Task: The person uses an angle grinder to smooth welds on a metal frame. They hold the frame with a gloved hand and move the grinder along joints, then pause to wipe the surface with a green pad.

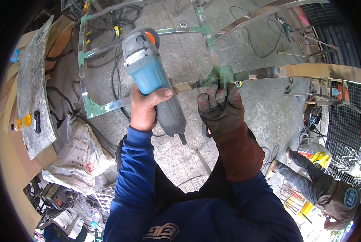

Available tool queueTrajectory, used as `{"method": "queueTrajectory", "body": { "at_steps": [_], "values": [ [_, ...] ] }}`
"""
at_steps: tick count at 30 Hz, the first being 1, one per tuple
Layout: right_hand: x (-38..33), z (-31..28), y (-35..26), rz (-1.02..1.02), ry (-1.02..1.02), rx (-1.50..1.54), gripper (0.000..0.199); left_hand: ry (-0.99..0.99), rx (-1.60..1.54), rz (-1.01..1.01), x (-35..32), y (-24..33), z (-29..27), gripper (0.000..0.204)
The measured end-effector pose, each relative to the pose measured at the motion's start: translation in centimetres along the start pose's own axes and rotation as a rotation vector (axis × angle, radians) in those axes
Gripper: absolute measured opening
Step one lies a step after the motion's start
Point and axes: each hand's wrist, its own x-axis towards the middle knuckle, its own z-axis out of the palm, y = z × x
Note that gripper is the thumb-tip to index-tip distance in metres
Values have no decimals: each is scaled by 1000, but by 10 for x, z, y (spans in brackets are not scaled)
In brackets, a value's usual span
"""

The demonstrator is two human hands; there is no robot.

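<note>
My bare left hand (pixel 144 108) is wrapped round the grey and blue body of an angle grinder (pixel 149 76). The tool's head points up and away, with an orange disc (pixel 151 38) showing at its far right side. My right hand (pixel 222 107), in a worn dark and red work glove, has its fingers curled at a joint of a shiny metal frame (pixel 297 71). Green tape (pixel 226 74) covers that joint, just beyond the fingertips. More green tape (pixel 95 109) wraps the frame's near left corner. The frame's bar passes behind the grinder.
At left, a speckled slab (pixel 37 92) stands near wooden boards (pixel 11 105), above a crumpled white sack (pixel 77 153). Black cables (pixel 116 76) lie on the concrete floor. Another person (pixel 317 183) is at the lower right. Another power tool (pixel 286 30) lies at the far right.
</note>
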Motion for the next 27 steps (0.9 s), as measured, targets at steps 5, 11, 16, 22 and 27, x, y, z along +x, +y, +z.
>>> {"method": "queueTrajectory", "body": {
  "at_steps": [5,11,16,22,27],
  "values": [
    [-2,4,-3,17,182,-47,35,-2,-13,-11,0,0,-1,62],
    [8,5,4,27,111,2,38,0,-22,30,-2,-1,1,51],
    [1,9,-1,-11,232,-71,37,-5,23,-30,0,-1,1,71],
    [16,-14,13,41,340,79,34,15,-12,29,-2,-3,3,49],
    [17,-10,14,56,477,125,31,30,10,-15,-1,-4,2,64]
  ]
}}
